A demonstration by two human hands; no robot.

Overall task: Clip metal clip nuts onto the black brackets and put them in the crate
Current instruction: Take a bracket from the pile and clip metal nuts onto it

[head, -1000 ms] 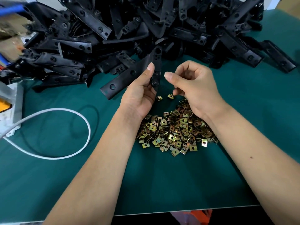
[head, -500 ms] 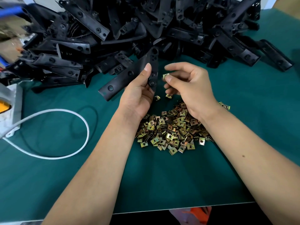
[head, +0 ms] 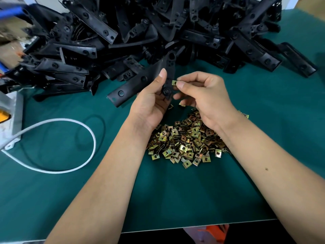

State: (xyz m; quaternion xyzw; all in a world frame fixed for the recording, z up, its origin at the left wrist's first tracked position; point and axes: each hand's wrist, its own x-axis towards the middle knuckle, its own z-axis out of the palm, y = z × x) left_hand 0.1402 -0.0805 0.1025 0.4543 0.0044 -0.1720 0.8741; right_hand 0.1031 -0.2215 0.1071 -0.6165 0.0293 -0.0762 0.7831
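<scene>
left hand point(head: 151, 104) grips the long black plastic bracket point(head: 140, 81); right hand point(head: 202, 97) pinches a small brass-coloured metal clip nut point(head: 174, 82) against the bracket's edge, just beside the left thumb.

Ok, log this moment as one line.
left hand: holds black plastic bracket | right hand: pinches brass-coloured metal clip nut at bracket edge

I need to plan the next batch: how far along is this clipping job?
Done: nothing finished shows, and no crate is in view. In hand: the left hand holds one black bracket while the right hand pinches a clip nut at its edge. Left: the bracket pile and clip nut heap.
</scene>
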